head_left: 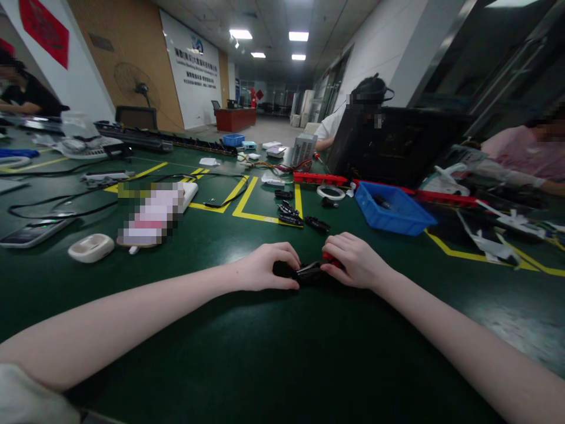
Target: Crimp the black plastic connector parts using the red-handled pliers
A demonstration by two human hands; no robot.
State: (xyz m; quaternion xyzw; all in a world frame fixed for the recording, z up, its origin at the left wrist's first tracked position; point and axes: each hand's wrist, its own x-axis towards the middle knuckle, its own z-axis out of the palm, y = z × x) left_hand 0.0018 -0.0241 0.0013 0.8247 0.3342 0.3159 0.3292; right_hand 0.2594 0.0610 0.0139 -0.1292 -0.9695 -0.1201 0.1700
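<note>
Between my hands, low over the green table, is a small black plastic part [308, 273]. My left hand [267, 268] is closed around its left end, with the thumb below and the fingers above. A red piece [328, 258], perhaps a tool handle, shows under the curled fingers of my right hand [355, 259], touching the right end of the black part. Its full shape is hidden. Just beyond my hands lie several similar black parts [289, 208], one of them [317, 224] nearest my right hand.
A blue bin [391, 215] stands beyond my right hand, near a white ring [331, 192]. To the left are a phone [154, 215], a cream case [91, 248] and black cable [57, 211]. A power supply [303, 150] and black panel [392, 144] stand behind. Other people sit around.
</note>
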